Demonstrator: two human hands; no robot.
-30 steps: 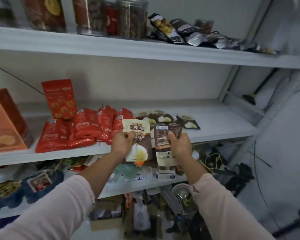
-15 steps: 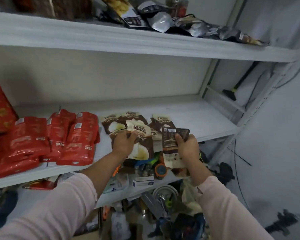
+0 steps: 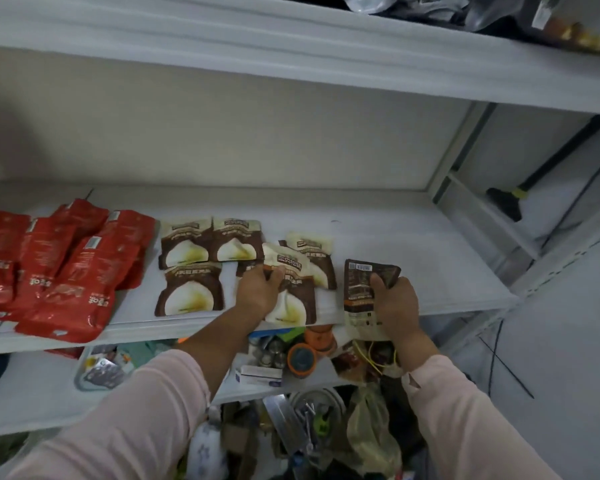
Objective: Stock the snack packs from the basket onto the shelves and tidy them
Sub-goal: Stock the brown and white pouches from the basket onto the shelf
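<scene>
White shelf [image 3: 413, 244], red packs [image 3: 66, 271] with white lettering, brown-and-cream packs [image 3: 187, 292], dark brown pack [image 3: 357, 292] with white barcode label, pale pink sleeves [image 3: 136, 410].

I counted at least seven brown packs [image 3: 189, 289], one each in the left hand [image 3: 257, 289] and right hand [image 3: 394, 299]. Red packs [image 3: 84, 271] overlapped; I made out at least five. Three shelves [image 3: 395, 237] showed.

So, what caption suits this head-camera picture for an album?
Left hand grips a face-up pack, right hand a face-down pack, at the shelf front, right of red packs.
</scene>
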